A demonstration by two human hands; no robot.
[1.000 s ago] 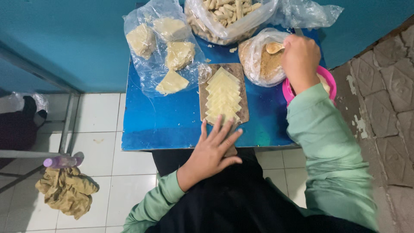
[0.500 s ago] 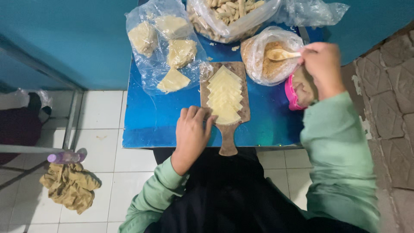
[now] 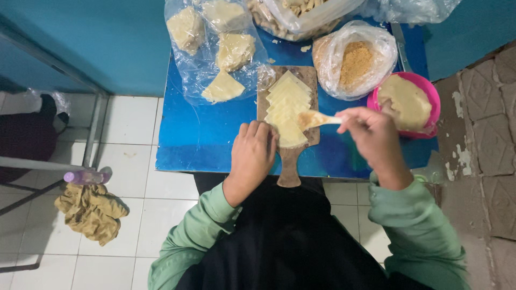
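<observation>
Head view: my right hand [image 3: 376, 137] has a closed grip on a spoon [image 3: 317, 119] loaded with filling, held over the wrappers [image 3: 287, 107] stacked on the board [image 3: 288, 156]. My left hand [image 3: 251, 153], fingers curled and holding nothing, steadies the board's near edge on the blue desk [image 3: 204, 134]. Step: filling the top wrapper. Next calls for tipping the spoon squarely at its centre. Pink bowl [image 3: 430, 96] just right.

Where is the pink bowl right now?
The pink bowl sits at the blue table's right edge, beside the crumb bag, just beyond the right hand.
</observation>
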